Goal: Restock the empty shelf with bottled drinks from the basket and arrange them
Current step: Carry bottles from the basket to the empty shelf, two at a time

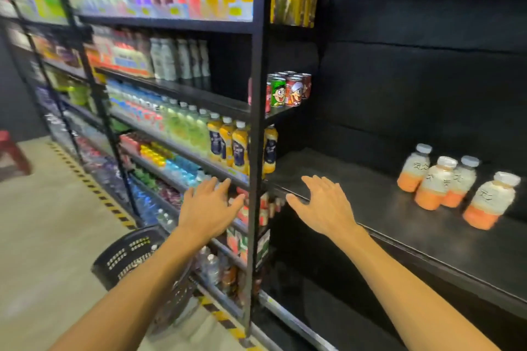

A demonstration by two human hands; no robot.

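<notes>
Several bottles of orange drink with white labels and grey caps (439, 184) stand in a loose cluster at the right of a black shelf (370, 208). My right hand (319, 202) hovers flat over that shelf's front left edge, fingers spread, holding nothing. My left hand (211, 202) is out in front of the neighbouring stocked rack, fingers straight and empty. A black perforated basket (134, 256) sits on the floor below my left forearm; its contents are hidden.
A black upright post (256, 122) separates the dark shelf bay from a full rack of drinks (185, 128). Cans (288, 88) sit on a shelf above. Yellow-black tape (94, 188) runs along the floor. A red stool (11, 154) stands at far left.
</notes>
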